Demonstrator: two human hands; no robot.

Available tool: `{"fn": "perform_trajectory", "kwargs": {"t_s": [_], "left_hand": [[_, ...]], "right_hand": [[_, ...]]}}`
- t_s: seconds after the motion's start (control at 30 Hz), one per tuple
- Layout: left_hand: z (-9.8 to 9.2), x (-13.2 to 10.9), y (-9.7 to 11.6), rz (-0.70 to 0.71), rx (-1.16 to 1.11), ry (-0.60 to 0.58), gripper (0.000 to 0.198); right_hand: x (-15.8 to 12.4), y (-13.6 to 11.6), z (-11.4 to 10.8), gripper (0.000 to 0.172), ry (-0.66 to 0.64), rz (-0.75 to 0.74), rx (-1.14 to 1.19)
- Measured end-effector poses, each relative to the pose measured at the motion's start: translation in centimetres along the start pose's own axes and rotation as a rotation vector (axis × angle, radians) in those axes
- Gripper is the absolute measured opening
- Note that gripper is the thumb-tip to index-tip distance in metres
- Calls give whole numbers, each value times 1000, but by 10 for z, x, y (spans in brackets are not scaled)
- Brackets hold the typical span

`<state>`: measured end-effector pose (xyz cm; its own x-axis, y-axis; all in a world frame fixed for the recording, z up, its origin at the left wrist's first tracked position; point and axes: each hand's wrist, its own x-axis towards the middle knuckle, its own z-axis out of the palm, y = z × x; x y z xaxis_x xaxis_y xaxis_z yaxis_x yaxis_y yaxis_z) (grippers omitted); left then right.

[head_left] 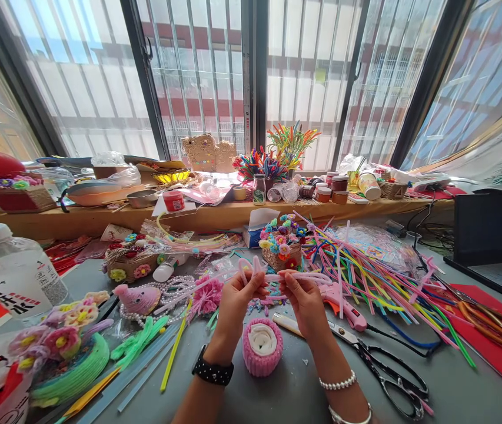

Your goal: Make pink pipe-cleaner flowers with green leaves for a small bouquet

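Above the grey table [316,383], in the middle of the view, the pale pink fuzzy stems [272,278] run from one hand to the other. The left hand [244,292] pinches them between thumb and fingers, with bent loops rising just beyond its fingertips. The right hand [302,296] pinches them too, thumb against fingers, and loose lengths reach out past it to the right. Below and between the wrists, nearer the person, a ribbed pink pot [262,352] with a white rolled filling stands upright, apart from both hands. The pink glue gun [350,309] and black-handled scissors [392,374] lie just right of the right hand and forearm.
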<state>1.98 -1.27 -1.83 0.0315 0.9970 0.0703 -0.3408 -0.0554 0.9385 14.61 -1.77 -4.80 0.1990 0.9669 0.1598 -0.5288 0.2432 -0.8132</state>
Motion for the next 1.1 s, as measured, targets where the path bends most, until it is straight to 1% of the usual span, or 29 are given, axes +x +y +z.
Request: {"fn": "perform_trajectory", "kwargs": {"t_s": [0.1,0.2,0.27,0.4,0.5,0.67,0.73,0.83,0.97,1.1], "left_hand": [[-2,0,4,26,-23,35,24],[-5,1,8,16,-89,43,25],[-7,2,10,-7,-131,28,23],[-12,5,9,-37,-170,26,20],[-15,6,9,-50,-162,39,21],[-14,5,11,-10,-153,117,25],[-14,5,12,28,-144,151,26],[-14,5,12,97,-118,194,26],[-18,6,11,113,-89,176,24],[-22,8,10,123,-84,166,23]], "right_hand": [[4,-2,-4,17,123,-31,89],[6,-4,-7,16,170,-41,148],[7,-6,-7,15,141,-48,179],[6,-8,-6,19,38,-54,239],[5,-10,-8,21,16,-45,260],[4,-9,-8,23,70,-46,199],[4,-8,-6,22,100,-47,166],[3,-7,-5,20,100,-35,157],[3,-11,-5,20,123,-25,230],[4,-13,-6,18,137,-24,216]]}}
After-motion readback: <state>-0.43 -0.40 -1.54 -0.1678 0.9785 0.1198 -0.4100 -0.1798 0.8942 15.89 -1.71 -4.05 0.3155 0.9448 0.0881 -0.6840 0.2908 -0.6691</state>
